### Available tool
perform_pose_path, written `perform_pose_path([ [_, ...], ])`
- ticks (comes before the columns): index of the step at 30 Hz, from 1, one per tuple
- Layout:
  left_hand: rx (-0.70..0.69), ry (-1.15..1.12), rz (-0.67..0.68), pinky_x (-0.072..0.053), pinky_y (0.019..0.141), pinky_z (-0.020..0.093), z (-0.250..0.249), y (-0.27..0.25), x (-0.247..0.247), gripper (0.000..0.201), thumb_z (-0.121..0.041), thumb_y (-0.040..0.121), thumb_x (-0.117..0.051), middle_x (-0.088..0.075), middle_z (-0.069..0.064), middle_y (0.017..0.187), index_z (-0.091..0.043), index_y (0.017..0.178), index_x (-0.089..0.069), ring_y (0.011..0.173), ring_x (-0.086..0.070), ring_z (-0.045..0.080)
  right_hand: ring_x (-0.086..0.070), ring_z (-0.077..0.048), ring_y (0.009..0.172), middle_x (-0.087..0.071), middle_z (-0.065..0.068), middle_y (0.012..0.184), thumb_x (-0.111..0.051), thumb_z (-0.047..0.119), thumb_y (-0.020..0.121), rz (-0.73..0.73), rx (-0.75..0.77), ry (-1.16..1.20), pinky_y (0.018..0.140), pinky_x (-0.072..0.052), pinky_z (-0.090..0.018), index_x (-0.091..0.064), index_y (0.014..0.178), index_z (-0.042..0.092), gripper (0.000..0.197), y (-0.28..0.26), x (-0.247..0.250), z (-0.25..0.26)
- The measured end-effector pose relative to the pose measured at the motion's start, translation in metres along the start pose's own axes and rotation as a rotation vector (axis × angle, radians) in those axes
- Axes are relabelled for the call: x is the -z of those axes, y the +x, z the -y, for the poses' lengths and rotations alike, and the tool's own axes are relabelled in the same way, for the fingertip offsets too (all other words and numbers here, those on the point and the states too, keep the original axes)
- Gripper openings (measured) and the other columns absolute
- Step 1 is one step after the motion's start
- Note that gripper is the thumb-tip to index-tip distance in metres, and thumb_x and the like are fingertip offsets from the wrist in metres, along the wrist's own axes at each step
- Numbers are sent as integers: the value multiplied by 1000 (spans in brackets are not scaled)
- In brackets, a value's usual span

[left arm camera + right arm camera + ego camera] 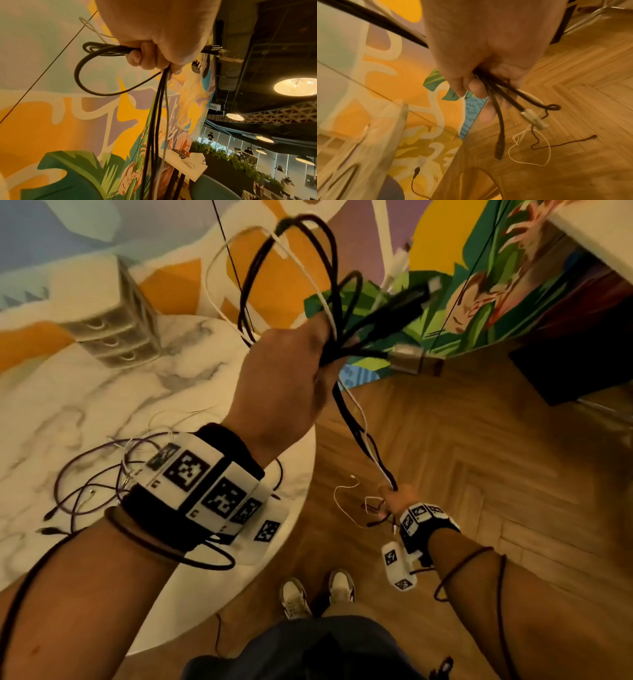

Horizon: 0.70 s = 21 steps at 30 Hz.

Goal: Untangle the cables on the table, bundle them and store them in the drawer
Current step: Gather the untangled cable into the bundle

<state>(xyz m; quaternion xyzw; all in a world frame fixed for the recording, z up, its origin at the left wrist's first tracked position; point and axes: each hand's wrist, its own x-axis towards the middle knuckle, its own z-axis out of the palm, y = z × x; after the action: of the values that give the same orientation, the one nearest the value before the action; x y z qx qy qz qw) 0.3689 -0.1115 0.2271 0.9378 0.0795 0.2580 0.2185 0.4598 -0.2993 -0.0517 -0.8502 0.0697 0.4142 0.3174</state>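
My left hand (291, 378) is raised and grips a bunch of black and white cables (301, 268) that loop above the fist; the left wrist view shows the fingers (145, 56) curled round the black cables (154, 121). The strands run down taut to my right hand (397, 501), held low over the floor, which grips their lower ends. In the right wrist view, plug ends (534, 120) dangle below the fist (481, 83). More thin purple and white cables (92, 484) lie tangled on the marble table (68, 405). A small drawer unit (113, 316) stands at the table's back.
The table's round edge (301, 508) runs between my arms. Herringbone wood floor (479, 474) lies to the right, with my shoes (315, 594) below. A painted mural wall (462, 285) and a dark box (582, 357) stand behind. Sensor wires wrap both forearms.
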Motion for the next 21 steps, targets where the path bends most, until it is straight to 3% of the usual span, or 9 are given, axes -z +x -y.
perform_pose_path([
  [2,-6,-2,-28,-33,53,28,0,4,5,30,-26,91,-51,-70,13,81,-6,110,-63,65,-60,33,-56,-24,58,-63,-10,74,-50,44,93,-30,-41,-14,46,-38,-24,-59,101,-2,48,4,2,2],
  [4,1,2,-5,-35,51,30,1,1,1,28,-24,90,-52,-69,14,79,-5,108,-63,65,-61,35,-55,-29,75,-59,-15,89,-48,42,94,-73,-59,19,58,-40,-30,-59,105,-3,47,7,4,7],
  [7,27,18,79,-33,52,29,4,-11,-15,24,-20,89,-57,-67,12,72,-6,108,-62,62,-59,37,-51,-29,80,-55,-17,86,-45,15,95,-185,33,171,67,-38,-36,-60,99,-5,26,10,11,32],
  [9,32,17,118,-37,50,33,6,-16,-22,22,-20,89,-57,-66,11,70,-7,106,-61,60,-58,38,-49,-27,74,-53,-13,74,-42,10,94,-258,129,285,62,-39,-39,-57,78,2,23,6,19,55],
  [11,41,21,118,-37,50,33,9,-15,-22,22,-20,89,-57,-66,12,70,-7,106,-61,62,-59,38,-41,-22,60,-44,-3,62,-41,12,97,-319,262,408,48,-36,-24,-47,66,10,31,-5,29,79],
  [13,40,25,69,-32,53,30,13,-9,-16,24,-20,89,-56,-66,13,71,-6,107,-61,64,-60,37,-38,-11,53,-42,4,61,-42,15,99,-383,418,563,37,-32,-13,-49,74,13,26,-16,41,102],
  [16,44,9,3,-31,54,28,17,-1,-9,27,-22,89,-51,-63,8,68,-6,109,-61,63,-59,35,-41,1,55,-45,12,64,-47,20,97,-461,563,662,48,-38,-7,-49,73,25,25,-18,54,129],
  [19,65,-5,-7,-24,54,21,19,-2,-11,24,-21,90,-52,-50,-6,60,-8,108,-62,61,-57,30,-42,-1,53,-45,11,60,-49,22,95,-464,538,558,61,-47,-31,-50,64,26,31,-4,54,124],
  [21,71,-13,3,-21,51,19,19,-4,-14,26,-22,90,-52,-58,-1,62,-9,110,-61,62,-58,28,-48,-13,60,-48,3,62,-49,19,94,-432,476,408,67,-52,-45,-56,70,15,26,5,52,111],
])
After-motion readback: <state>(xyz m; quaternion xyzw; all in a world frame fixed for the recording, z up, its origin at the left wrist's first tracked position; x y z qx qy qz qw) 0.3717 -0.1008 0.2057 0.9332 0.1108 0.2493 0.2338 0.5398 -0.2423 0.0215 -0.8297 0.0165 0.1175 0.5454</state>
